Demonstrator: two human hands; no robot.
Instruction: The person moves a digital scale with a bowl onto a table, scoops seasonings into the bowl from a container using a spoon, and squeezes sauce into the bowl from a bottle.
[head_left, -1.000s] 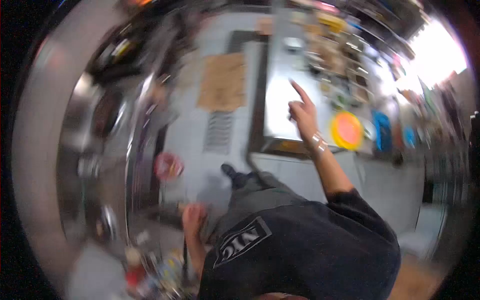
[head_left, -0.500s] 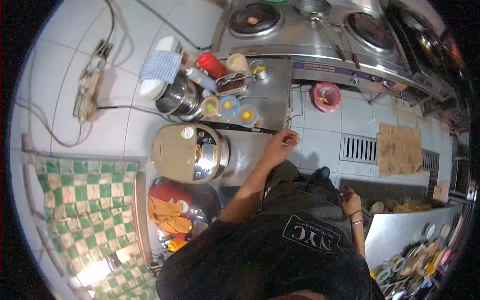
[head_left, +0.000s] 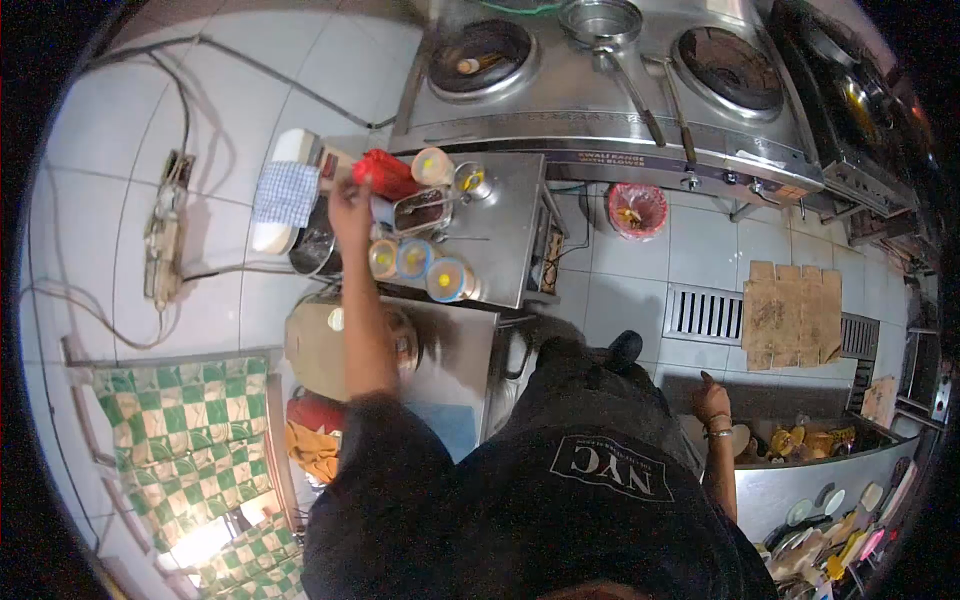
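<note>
My left hand [head_left: 350, 212] is stretched over the small steel table, smeared by motion. It is by a red bottle or packet [head_left: 385, 175] and the blue checked cloth [head_left: 287, 195]; whether it touches either I cannot tell. Close by are a steel tray of dark contents [head_left: 422, 213] with a spoon handle across it, a steel cup [head_left: 472, 180] and several lidded tubs [head_left: 450, 280]. My right hand [head_left: 711, 400] hangs low at my side, wearing bracelets, one finger stretched out and nothing seen in it.
A beige rice cooker [head_left: 325, 350] stands left, under my forearm. Ahead is a steel range [head_left: 600, 120] with burners and a long-handled pan [head_left: 600, 25]. On the tiled floor are a red bin [head_left: 638, 212], a drain grate [head_left: 703, 315] and cardboard [head_left: 793, 315]. A steel sink [head_left: 800, 462] stands right.
My left hand has moved left and away from me, from beside the rice cooker to the red bottle or packet. My right hand stays low. The view has shifted slightly.
</note>
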